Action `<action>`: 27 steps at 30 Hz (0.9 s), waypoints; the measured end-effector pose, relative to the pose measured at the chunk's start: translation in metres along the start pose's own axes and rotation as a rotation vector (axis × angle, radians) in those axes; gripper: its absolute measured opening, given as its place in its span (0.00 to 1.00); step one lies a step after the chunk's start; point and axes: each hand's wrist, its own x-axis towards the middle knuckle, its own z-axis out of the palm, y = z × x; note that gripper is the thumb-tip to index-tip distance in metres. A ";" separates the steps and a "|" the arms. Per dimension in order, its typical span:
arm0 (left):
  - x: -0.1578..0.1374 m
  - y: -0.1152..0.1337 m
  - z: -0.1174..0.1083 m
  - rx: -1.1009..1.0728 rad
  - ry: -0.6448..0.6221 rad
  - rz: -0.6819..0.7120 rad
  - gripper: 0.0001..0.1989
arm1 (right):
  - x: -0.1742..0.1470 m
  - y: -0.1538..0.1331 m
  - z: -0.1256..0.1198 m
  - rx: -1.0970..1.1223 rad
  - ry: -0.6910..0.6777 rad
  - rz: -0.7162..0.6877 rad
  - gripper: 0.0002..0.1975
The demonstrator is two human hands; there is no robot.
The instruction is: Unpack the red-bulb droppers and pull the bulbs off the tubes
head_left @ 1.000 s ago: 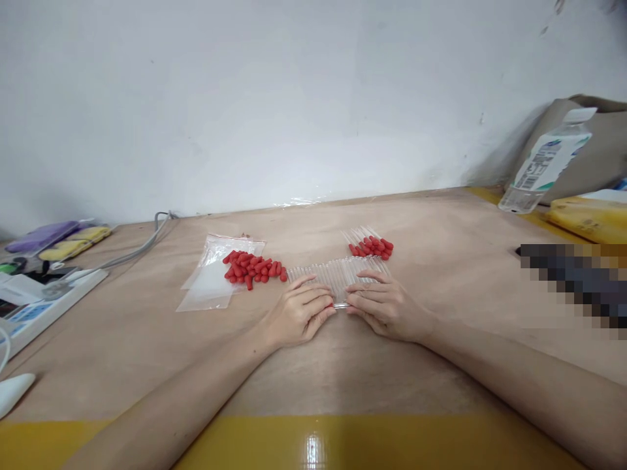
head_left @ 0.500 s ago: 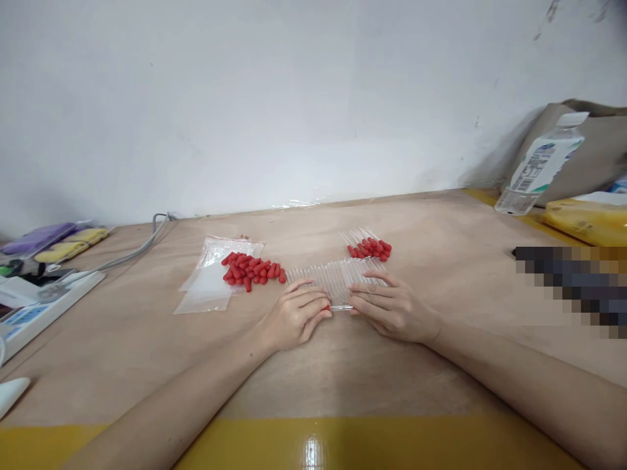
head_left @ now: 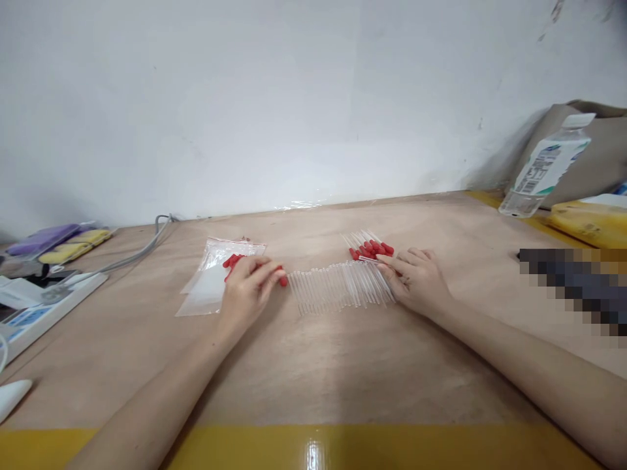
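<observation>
My left hand (head_left: pixel 247 287) is over the pile of red rubber bulbs (head_left: pixel 233 261), its fingers pinched together at a red bulb (head_left: pixel 283 277) on the pile's right edge. The hand hides most of the pile. My right hand (head_left: pixel 416 277) grips a thin clear dropper (head_left: pixel 368 260) that lies nearly level between thumb and fingers. It is close to a small group of droppers with red bulbs (head_left: pixel 372 249), their clear tips pointing away. Between both hands, a row of bare clear dropper tubes (head_left: pixel 333 287) lies side by side on the table.
Clear zip bags (head_left: pixel 203 294) lie under and beside the red pile. A power strip (head_left: pixel 53 313) with a grey cable (head_left: pixel 137 251) and purple and yellow packets (head_left: pixel 46 239) are at left. A plastic bottle (head_left: pixel 546 166) and a yellow package (head_left: pixel 588 225) stand at right.
My hands have parted from the front of the tube row. The left has moved left to the red pile, the right up and right with a dropper, uncovering the row.
</observation>
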 end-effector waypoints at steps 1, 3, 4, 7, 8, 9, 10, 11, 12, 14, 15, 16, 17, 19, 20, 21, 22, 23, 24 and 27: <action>0.003 -0.008 -0.005 0.036 -0.001 -0.098 0.09 | 0.000 -0.001 0.001 -0.003 -0.020 0.021 0.10; 0.009 -0.026 -0.016 0.139 0.007 -0.262 0.12 | 0.000 -0.005 0.002 0.000 -0.039 0.042 0.11; 0.012 -0.035 -0.022 0.185 -0.031 -0.353 0.13 | 0.000 -0.007 0.002 0.002 -0.037 0.046 0.11; 0.016 -0.062 -0.040 0.239 -0.187 -0.653 0.15 | 0.001 -0.012 0.000 -0.012 -0.014 0.046 0.09; 0.015 -0.069 -0.045 0.228 -0.225 -0.710 0.16 | 0.001 -0.012 0.000 -0.019 -0.013 0.043 0.08; 0.014 -0.076 -0.049 0.211 -0.256 -0.750 0.16 | 0.001 -0.013 -0.001 -0.025 -0.015 0.038 0.08; 0.013 -0.082 -0.053 0.189 -0.279 -0.775 0.17 | 0.001 -0.013 -0.001 -0.029 -0.022 0.031 0.08; 0.011 -0.087 -0.055 0.167 -0.298 -0.792 0.18 | 0.001 -0.013 -0.002 -0.031 -0.032 0.023 0.08; 0.010 -0.090 -0.057 0.143 -0.319 -0.816 0.18 | 0.000 -0.013 -0.002 -0.030 -0.041 0.014 0.08; 0.007 -0.093 -0.058 0.100 -0.345 -0.868 0.20 | -0.001 -0.013 -0.002 -0.023 -0.061 0.002 0.08; 0.006 -0.093 -0.057 0.077 -0.354 -0.894 0.21 | -0.001 -0.014 -0.002 -0.017 -0.072 -0.001 0.08; 0.005 -0.092 -0.055 0.057 -0.360 -0.916 0.22 | -0.002 -0.014 -0.002 -0.009 -0.085 -0.003 0.08; 0.005 -0.091 -0.054 0.044 -0.360 -0.934 0.22 | -0.002 -0.015 -0.002 -0.001 -0.097 -0.006 0.08; 0.004 -0.088 -0.049 0.043 -0.351 -0.955 0.23 | -0.002 -0.016 -0.002 0.012 -0.119 -0.009 0.09; 0.004 -0.088 -0.047 0.057 -0.345 -0.958 0.22 | -0.003 -0.016 -0.003 0.018 -0.127 -0.012 0.10; 0.003 -0.088 -0.044 0.076 -0.338 -0.955 0.22 | -0.003 -0.017 -0.003 0.022 -0.137 -0.014 0.11; 0.002 -0.089 -0.042 0.095 -0.333 -0.949 0.22 | -0.003 -0.018 -0.004 0.024 -0.148 -0.016 0.12; 0.001 -0.091 -0.041 0.107 -0.331 -0.943 0.21 | -0.002 -0.018 -0.004 0.025 -0.159 -0.018 0.13; 0.000 -0.094 -0.040 0.108 -0.332 -0.936 0.20 | -0.002 -0.019 -0.005 0.028 -0.169 -0.021 0.13; -0.003 -0.101 -0.039 0.090 -0.350 -0.924 0.16 | -0.001 -0.018 -0.006 0.040 -0.153 -0.014 0.14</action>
